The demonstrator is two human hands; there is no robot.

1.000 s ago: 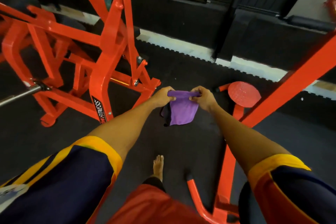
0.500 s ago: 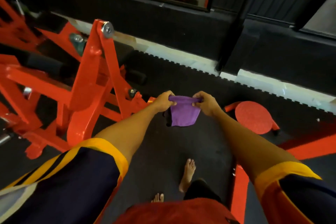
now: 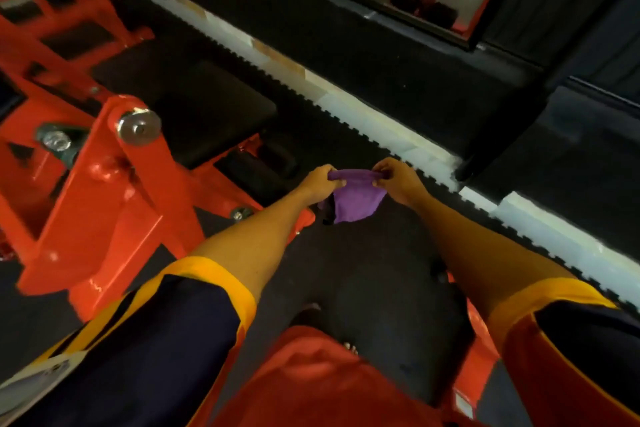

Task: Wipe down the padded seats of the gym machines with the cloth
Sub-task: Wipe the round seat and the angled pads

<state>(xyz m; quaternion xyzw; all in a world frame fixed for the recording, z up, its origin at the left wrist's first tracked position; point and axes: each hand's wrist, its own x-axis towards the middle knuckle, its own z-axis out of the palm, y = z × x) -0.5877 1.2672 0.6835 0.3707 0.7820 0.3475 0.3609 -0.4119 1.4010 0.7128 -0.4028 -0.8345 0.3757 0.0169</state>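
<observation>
The purple cloth (image 3: pixel 355 198) is held in the air in front of the body, its top edge pinched between the left hand (image 3: pixel 320 182) and the right hand (image 3: pixel 398 178), probably so that it can be refolded before wiping. It hangs crumpled and soft, clear of the floor, near the black padded seat (image 3: pixel 207 114) of the orange machine (image 3: pixel 114 204).

The soft purple cloth (image 3: pixel 356 199) looks matt and a little fuzzy. The orange painted metal frame (image 3: pixel 104 204) is glossy, with a shiny bare steel round bolt cap (image 3: pixel 138 126). The black padded seat (image 3: pixel 194 104) looks smooth and dull. The dark rubber floor (image 3: pixel 381 274) is matt and grainy.
</observation>
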